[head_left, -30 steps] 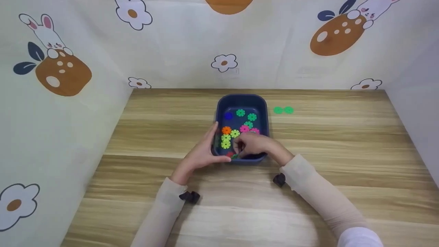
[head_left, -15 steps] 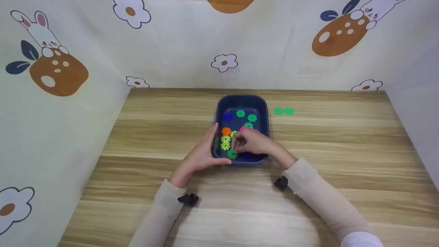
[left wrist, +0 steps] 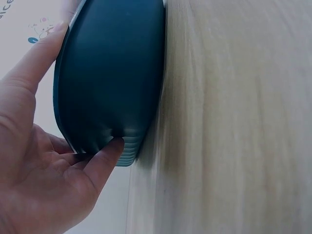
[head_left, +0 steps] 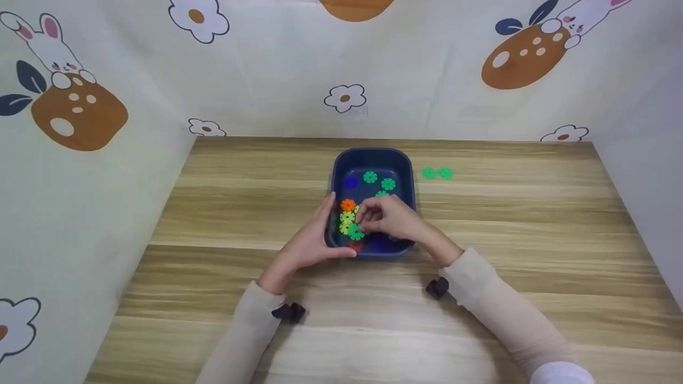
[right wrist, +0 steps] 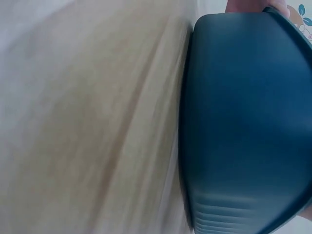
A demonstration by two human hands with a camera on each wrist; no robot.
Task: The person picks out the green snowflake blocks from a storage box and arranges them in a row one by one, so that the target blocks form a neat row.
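Pinching a green notched disc (head_left: 356,232), the right hand (head_left: 392,217) works over the near left part of the blue bin (head_left: 372,159), its fingertips clamped on the disc's edge. The disc overlaps the lower of the yellow discs (head_left: 347,217), so part of that one is covered, and whether the two touch is anyone's call. Over on the other side, the left hand (head_left: 307,245) grips the bin's near left corner, thumb along the near rim, fingers spread against the left wall; the left wrist view shows them wrapped on the outside, some tips lost behind the rim.

Inside, an orange disc (head_left: 348,205) lies just above the yellows, a sliver of another yellow peeks out by the right fingertips, and that hand blocks much of the middle. Up the far end sit two green discs (head_left: 379,180), a third half hidden behind the knuckles, and a blue disc (head_left: 350,182) nearly melting into the floor. Down by the thumb there's a red piece (head_left: 356,246), too blurred to give a shape.

Outside, a green pair (head_left: 437,173) lies side by side on the surface (head_left: 507,224), right of the bin. The right wrist view is mostly bin wall, hiding the right fingers entirely.
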